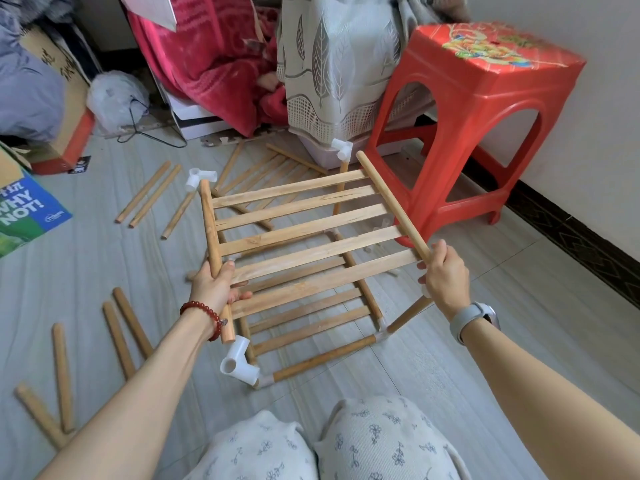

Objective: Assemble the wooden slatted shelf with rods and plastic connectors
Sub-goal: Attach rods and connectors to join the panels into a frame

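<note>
Lower wooden slatted panel (pixel 304 318) partly hidden behind raised wooden slatted panel (pixel 304 233). White plastic connector (pixel 425 289) at frame's near right corner mostly hidden behind right hand (pixel 445 275). Blue-green printed cardboard box (pixel 24 213) cut off by left edge. Red patterned blanket (pixel 207 53) cut off by top edge.

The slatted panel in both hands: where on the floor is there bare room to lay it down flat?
Bare floor lies to the right, between the frame, the red stool and the wall. A smaller bare strip lies on the left between two groups of loose rods. Behind the frame it is crowded: another slatted panel lies there.
</note>
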A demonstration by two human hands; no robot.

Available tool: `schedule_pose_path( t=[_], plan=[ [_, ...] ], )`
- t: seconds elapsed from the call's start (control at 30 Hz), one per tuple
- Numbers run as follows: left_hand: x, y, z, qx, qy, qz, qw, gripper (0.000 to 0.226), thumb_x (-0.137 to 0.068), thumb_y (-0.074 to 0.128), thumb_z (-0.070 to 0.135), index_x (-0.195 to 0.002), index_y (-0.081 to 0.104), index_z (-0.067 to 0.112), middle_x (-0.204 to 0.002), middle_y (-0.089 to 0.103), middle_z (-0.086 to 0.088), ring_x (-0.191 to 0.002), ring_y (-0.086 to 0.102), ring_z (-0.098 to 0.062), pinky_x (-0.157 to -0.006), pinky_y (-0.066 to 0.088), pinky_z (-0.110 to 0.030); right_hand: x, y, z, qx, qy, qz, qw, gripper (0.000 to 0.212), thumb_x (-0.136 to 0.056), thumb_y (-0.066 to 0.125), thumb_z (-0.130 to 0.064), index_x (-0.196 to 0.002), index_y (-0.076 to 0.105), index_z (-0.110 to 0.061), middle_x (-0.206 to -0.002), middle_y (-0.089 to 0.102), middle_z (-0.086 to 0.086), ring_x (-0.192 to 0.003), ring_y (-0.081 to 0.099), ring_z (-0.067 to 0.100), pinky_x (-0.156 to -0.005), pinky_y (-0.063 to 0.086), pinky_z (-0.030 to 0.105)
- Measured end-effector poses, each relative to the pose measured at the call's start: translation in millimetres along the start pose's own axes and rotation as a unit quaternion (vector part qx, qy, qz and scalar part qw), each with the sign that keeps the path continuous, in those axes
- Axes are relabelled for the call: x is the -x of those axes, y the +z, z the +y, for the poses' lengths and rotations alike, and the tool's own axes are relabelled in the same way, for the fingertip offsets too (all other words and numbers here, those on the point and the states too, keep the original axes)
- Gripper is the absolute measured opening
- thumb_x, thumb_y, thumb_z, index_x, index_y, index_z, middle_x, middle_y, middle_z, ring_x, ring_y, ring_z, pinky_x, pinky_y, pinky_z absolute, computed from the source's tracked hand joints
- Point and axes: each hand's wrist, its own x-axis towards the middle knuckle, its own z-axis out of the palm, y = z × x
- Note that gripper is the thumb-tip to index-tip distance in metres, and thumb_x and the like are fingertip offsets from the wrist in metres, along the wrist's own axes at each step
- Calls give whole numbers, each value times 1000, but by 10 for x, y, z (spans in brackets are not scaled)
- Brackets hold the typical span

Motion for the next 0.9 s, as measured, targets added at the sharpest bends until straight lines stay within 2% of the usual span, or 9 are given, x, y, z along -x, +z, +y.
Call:
schedule_pose_path(
  t=[0.1,0.2,0.3,0.43,0.53,0.63,0.73,0.8,0.9],
  plan=[
    [-14,-10,-29,9,1,3,1000,31,-100,43,15,-128,45,2,-67,36,-1,-27,30,-3,-51,57,-25,11,-36,-38,-80,10,-47,996,48,-101,25,-31,-94,67,-9,-69,64,4,-51,56,18,-48,48,23],
    [-15,25,-19,1,5,5,1000,33,-100,43,16,-129,44,2,-74,46,-6,-33,40,-6,-50,57,-22,-14,-31,-40,-120,48,-21,991,50,-102,28,-32,-89,67,-4,-66,61,5,-46,48,14,-40,41,16],
    [-19,60,-43,-3,11,12,1000,33,-99,44,14,-130,43,0,-77,46,-8,-43,42,-9,-48,55,-21,-68,10,1,-117,65,1,991,54,-101,29,-34,-85,68,0,-66,62,5,-51,48,15,-48,46,26],
    [-23,95,-146,1,5,9,1000,31,-100,44,15,-126,43,-2,-74,43,-5,-29,39,-4,-47,57,-27,-64,-3,54,-90,72,21,993,57,-101,28,-35,-85,69,1,-68,63,7,-57,54,18,-65,51,38],
    [-23,101,-181,31,-1,3,1000,28,-99,45,17,-121,46,0,-70,37,-5,-30,30,-2,-44,53,-25,-49,-72,-27,68,31,22,997,46,-100,27,-34,-86,63,-8,-84,61,10,-76,58,27,-75,47,40],
    [5,128,-120,67,-6,6,998,23,-99,45,20,-116,48,5,-64,32,-3,-30,28,-3,-45,53,-24,49,-40,-179,259,-219,78,937,25,-96,40,-19,-97,64,-11,-110,58,8,-105,52,28,-96,35,46],
    [38,194,12,85,-4,-9,996,19,-100,43,21,-115,46,9,-68,34,-2,-29,29,-3,-46,55,-26,318,184,-435,234,-496,-84,832,28,-87,49,-18,-111,62,-12,-111,62,5,-110,56,25,-100,39,50],
    [65,203,72,82,-13,-19,996,20,-100,43,25,-117,46,14,-77,45,0,-31,40,-3,-49,57,-28,555,393,-606,263,-533,-236,769,36,-88,55,-26,-123,56,-16,-116,60,1,-112,52,20,-103,36,44],
    [86,129,71,61,-23,-32,997,20,-99,44,31,-115,47,19,-91,56,2,-49,59,-11,-56,57,-26,784,708,-764,310,-523,-297,736,41,-95,50,-37,-132,48,-18,-119,56,1,-110,50,20,-93,37,36]
  ],
)
